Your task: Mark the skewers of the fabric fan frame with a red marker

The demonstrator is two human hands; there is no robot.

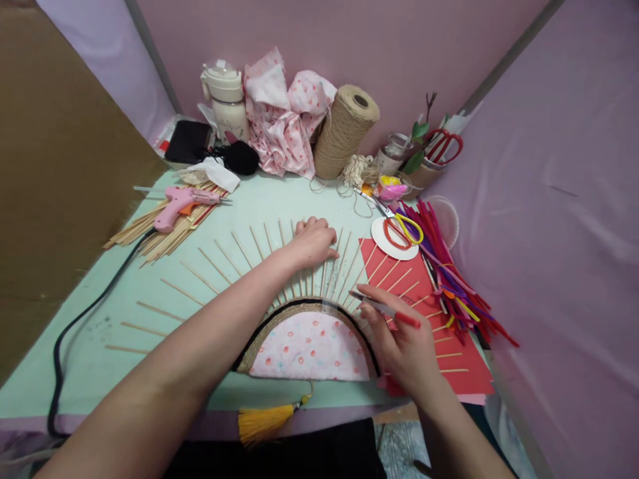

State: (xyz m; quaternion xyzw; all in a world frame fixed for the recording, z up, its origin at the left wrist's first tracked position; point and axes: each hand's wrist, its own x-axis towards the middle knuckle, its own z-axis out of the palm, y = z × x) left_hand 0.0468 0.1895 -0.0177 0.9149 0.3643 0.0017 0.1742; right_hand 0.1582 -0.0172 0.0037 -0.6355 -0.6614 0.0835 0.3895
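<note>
A half-round fan shape [309, 342] lies on the table, covered in pale pink flowered cloth with a twine and black rim. Thin wooden sticks [242, 249] spread outward from its curved edge. A clear ruler [331, 283] runs lengthwise among the upper sticks, its lower end over the rim. My left hand [314, 243], fingers curled, holds the ruler near its upper end. In my right hand [399, 336] is a red pen [392, 311], its tip pointing left towards the sticks right of the ruler. A yellow tassel [267, 422] hangs at the front edge.
A pink glue gun [182, 205] rests on loose sticks at left, its black cord trailing forward. Scissors [399, 226], pipe cleaners [449, 279] and red paper [462, 372] are at right. Behind stand a twine spool [344, 133], crumpled cloth [284, 133] and a bottle [227, 106].
</note>
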